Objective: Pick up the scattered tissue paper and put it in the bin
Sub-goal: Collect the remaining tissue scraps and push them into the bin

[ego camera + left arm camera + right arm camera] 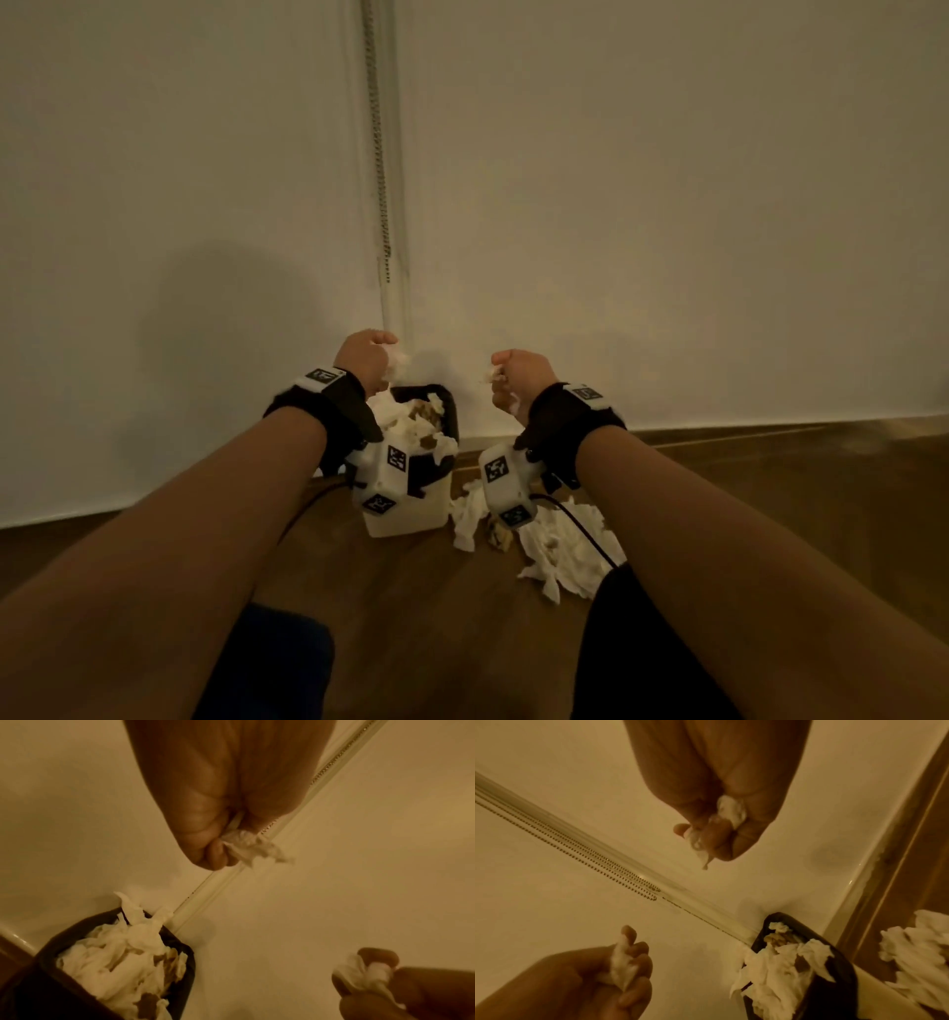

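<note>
A small white bin [405,516] with a dark liner rim [185,943] stands on the floor against the wall, heaped with crumpled tissue [411,426]. My left hand [367,357] is raised above the bin's back edge, gripping a wad of white tissue [253,846]. My right hand [518,375] is lifted to the right of the bin, and its curled fingers hold another piece of tissue [731,810]. More scattered tissue [560,550] lies on the floor right of the bin.
A white wall rises just behind the bin, with a bead chain [377,139] hanging down it. A wooden floor [411,616] runs toward me. Dark clothing [631,663] and a blue patch [277,652] show at the bottom.
</note>
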`<action>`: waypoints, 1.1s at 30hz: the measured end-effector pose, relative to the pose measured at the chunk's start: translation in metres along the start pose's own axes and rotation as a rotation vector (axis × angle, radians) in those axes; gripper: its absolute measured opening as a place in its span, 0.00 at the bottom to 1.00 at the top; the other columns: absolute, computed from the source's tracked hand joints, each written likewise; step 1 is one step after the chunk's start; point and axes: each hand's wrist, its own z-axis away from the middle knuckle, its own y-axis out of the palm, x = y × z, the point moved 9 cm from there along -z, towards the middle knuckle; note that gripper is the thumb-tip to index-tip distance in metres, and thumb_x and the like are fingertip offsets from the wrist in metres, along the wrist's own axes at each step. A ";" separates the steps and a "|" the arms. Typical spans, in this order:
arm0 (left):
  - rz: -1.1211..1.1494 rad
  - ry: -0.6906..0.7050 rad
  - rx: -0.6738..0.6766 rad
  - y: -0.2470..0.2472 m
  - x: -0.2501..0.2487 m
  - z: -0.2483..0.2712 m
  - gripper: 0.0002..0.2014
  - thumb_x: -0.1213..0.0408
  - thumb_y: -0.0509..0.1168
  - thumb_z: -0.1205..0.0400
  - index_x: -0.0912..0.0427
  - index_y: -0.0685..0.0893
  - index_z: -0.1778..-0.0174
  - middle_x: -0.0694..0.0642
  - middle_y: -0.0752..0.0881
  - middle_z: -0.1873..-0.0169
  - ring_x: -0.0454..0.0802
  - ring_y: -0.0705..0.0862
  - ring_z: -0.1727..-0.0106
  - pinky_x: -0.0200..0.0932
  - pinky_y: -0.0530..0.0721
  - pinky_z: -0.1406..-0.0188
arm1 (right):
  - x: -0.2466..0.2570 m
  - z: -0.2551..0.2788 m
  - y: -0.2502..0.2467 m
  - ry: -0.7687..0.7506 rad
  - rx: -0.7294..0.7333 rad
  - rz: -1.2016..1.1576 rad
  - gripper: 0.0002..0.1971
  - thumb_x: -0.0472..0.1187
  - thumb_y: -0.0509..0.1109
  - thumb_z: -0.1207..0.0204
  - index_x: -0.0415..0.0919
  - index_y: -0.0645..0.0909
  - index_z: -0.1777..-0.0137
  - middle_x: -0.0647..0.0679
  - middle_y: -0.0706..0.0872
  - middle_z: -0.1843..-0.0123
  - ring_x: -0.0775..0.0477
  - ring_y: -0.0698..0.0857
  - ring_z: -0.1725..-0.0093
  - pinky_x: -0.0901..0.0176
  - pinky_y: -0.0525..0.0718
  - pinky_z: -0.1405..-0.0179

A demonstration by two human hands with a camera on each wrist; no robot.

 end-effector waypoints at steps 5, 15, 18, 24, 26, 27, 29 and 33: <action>-0.076 -0.056 -0.059 -0.024 0.025 -0.036 0.16 0.64 0.49 0.13 0.64 0.76 0.35 0.57 0.72 0.39 0.59 0.74 0.37 0.43 0.75 0.56 | -0.016 -0.026 0.038 0.060 0.077 -0.140 0.14 0.33 0.47 0.19 0.34 0.75 0.56 0.45 0.68 0.65 0.51 0.64 0.72 0.61 0.64 0.73; -0.433 -0.128 -0.216 -0.064 0.080 -0.101 0.22 0.74 0.51 0.16 0.55 0.77 0.28 0.63 0.67 0.24 0.60 0.74 0.29 0.39 0.70 0.33 | -0.056 -0.101 0.077 -0.187 0.116 0.620 0.15 0.24 0.56 0.20 0.25 0.78 0.37 0.30 0.81 0.39 0.36 0.81 0.44 0.56 0.81 0.46; -0.483 -0.014 -0.240 -0.067 0.087 -0.119 0.18 0.71 0.59 0.17 0.61 0.76 0.30 0.63 0.75 0.30 0.59 0.77 0.33 0.41 0.73 0.35 | -0.064 -0.121 0.078 -0.281 0.069 0.722 0.13 0.25 0.58 0.21 0.25 0.82 0.43 0.31 0.85 0.42 0.34 0.83 0.41 0.66 0.80 0.54; -0.765 0.069 -0.192 -0.066 0.108 -0.146 0.12 0.66 0.64 0.18 0.62 0.87 0.42 0.62 0.87 0.42 0.58 0.83 0.39 0.42 0.77 0.39 | -0.093 -0.158 0.078 -0.344 -0.016 1.198 0.17 0.40 0.55 0.15 0.35 0.84 0.41 0.34 0.82 0.40 0.36 0.80 0.41 0.54 0.76 0.45; -0.789 0.076 -0.174 -0.062 0.114 -0.156 0.12 0.65 0.64 0.18 0.64 0.88 0.45 0.62 0.87 0.42 0.59 0.82 0.38 0.42 0.75 0.36 | -0.098 -0.167 0.070 -0.300 -0.099 1.306 0.18 0.44 0.53 0.15 0.40 0.82 0.38 0.36 0.75 0.36 0.35 0.74 0.37 0.51 0.75 0.41; -0.812 0.060 -0.154 -0.058 0.119 -0.161 0.11 0.64 0.64 0.18 0.64 0.88 0.45 0.61 0.86 0.41 0.59 0.81 0.37 0.43 0.74 0.34 | -0.101 -0.172 0.067 -0.281 -0.114 1.330 0.18 0.44 0.52 0.14 0.40 0.82 0.38 0.36 0.73 0.35 0.35 0.74 0.37 0.51 0.75 0.41; -0.833 0.006 -0.093 -0.050 0.135 -0.172 0.10 0.61 0.64 0.18 0.59 0.88 0.46 0.58 0.84 0.38 0.59 0.78 0.35 0.47 0.72 0.30 | -0.106 -0.182 0.072 -0.263 -0.046 1.326 0.17 0.42 0.53 0.14 0.38 0.82 0.40 0.36 0.80 0.38 0.36 0.78 0.39 0.53 0.76 0.42; -0.782 -0.026 -0.047 -0.037 0.159 -0.185 0.08 0.60 0.64 0.18 0.54 0.86 0.48 0.59 0.80 0.35 0.57 0.78 0.36 0.42 0.76 0.41 | -0.117 -0.194 0.079 -0.157 0.021 1.279 0.14 0.39 0.61 0.18 0.36 0.83 0.40 0.38 0.86 0.42 0.38 0.84 0.43 0.58 0.78 0.52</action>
